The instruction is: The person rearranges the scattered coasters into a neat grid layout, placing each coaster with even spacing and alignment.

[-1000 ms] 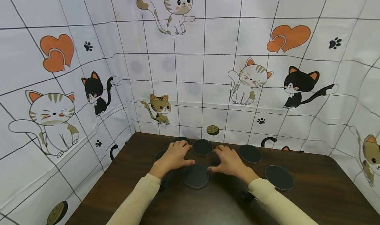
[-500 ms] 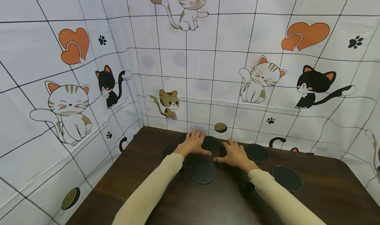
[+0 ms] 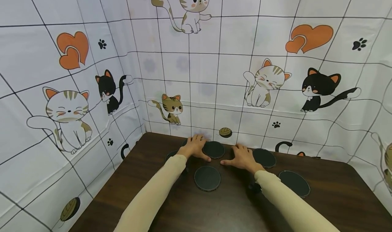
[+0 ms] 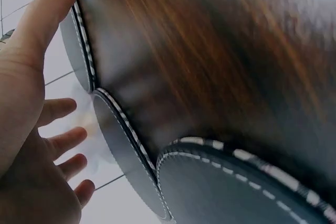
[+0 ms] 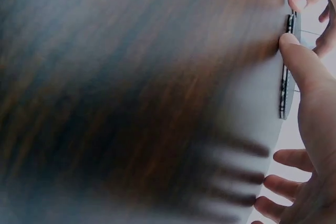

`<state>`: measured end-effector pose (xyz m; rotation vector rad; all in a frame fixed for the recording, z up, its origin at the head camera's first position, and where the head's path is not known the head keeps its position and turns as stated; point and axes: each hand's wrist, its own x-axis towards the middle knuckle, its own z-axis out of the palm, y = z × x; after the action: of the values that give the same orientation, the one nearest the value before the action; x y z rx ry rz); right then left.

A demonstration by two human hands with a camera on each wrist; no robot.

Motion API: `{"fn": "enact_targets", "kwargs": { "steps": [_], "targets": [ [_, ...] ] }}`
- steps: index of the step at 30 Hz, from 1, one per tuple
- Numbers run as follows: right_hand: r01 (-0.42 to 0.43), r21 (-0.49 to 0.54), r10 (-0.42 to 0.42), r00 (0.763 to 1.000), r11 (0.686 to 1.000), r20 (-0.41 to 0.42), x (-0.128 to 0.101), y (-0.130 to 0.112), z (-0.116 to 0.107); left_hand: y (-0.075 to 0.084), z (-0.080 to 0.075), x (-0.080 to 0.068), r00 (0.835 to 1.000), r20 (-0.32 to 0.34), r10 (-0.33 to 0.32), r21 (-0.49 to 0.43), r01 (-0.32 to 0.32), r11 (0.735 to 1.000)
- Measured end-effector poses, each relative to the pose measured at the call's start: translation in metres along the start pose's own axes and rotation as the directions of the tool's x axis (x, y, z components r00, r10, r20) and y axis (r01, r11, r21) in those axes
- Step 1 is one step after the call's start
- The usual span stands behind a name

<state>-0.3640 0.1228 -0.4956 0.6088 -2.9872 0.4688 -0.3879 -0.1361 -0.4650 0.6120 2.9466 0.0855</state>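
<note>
Several round dark coasters with white stitched edges lie flat on the table. In the head view my left hand (image 3: 194, 148) is spread beside the back-middle coaster (image 3: 215, 149), its thumb near that coaster's front edge. It partly covers the back-left coaster (image 3: 184, 142) and the left coaster (image 3: 170, 155). My right hand (image 3: 242, 158) lies between the back-middle coaster and the back-right coaster (image 3: 264, 158), fingers spread and bent a little. In the left wrist view the left fingers (image 4: 65, 145) hold nothing. The right wrist view shows the right thumb (image 5: 302, 59) apart from the other fingers.
Nearer to me is the front-centre coaster (image 3: 207, 178), and another coaster (image 3: 294, 183) lies at the right. The brown wooden table (image 3: 214, 211) meets a white cloth wall (image 3: 202, 68) printed with cats at its back and left.
Both hands have moved forward from beside the front-centre coaster toward the back-middle one. In the last half second the left hand drew slightly left. The coasters keep their arrangement; the head view shifted.
</note>
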Motion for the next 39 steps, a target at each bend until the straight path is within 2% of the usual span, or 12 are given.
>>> {"fn": "enact_targets", "kwargs": {
  "steps": [8, 12, 17, 23, 26, 30, 35, 39],
  "targets": [
    [0.029, 0.045, -0.029, 1.000, 0.999, 0.001, 0.007, -0.002, 0.004, 0.001, 0.001, 0.008, 1.000, 0.005, -0.019, 0.021, 0.018, 1.000],
    [0.030, 0.081, -0.032, 0.999, 0.996, 0.017, 0.011, -0.004, 0.007, 0.004, 0.003, 0.009, 1.000, 0.007, -0.018, -0.014, 0.019, 1.000],
    [0.006, 0.153, -0.003, 1.000, 0.988, -0.018, 0.011, -0.004, 0.010, 0.007, 0.009, 0.010, 1.000, -0.012, 0.027, -0.098, -0.028, 0.995],
    [0.044, 0.224, -0.030, 0.997, 0.973, -0.066, 0.008, 0.000, 0.013, 0.003, 0.018, 0.013, 0.996, -0.031, 0.082, -0.102, -0.084, 0.991],
    [0.073, 0.252, -0.051, 0.994, 0.965, -0.092, 0.003, 0.003, 0.012, 0.003, 0.020, 0.013, 0.992, -0.067, 0.109, -0.115, -0.116, 0.987],
    [0.114, 0.276, -0.073, 0.986, 0.954, -0.152, -0.009, 0.010, 0.003, 0.007, 0.020, 0.008, 0.976, -0.158, 0.147, -0.137, -0.170, 0.976],
    [0.191, 0.269, -0.126, 0.962, 0.944, -0.242, -0.027, 0.018, -0.013, 0.026, 0.006, -0.007, 0.947, -0.268, 0.176, -0.133, -0.217, 0.967],
    [0.242, 0.258, -0.160, 0.940, 0.936, -0.300, -0.042, 0.022, -0.028, 0.044, -0.007, -0.022, 0.933, -0.309, 0.184, -0.122, -0.231, 0.965]
  ]
}}
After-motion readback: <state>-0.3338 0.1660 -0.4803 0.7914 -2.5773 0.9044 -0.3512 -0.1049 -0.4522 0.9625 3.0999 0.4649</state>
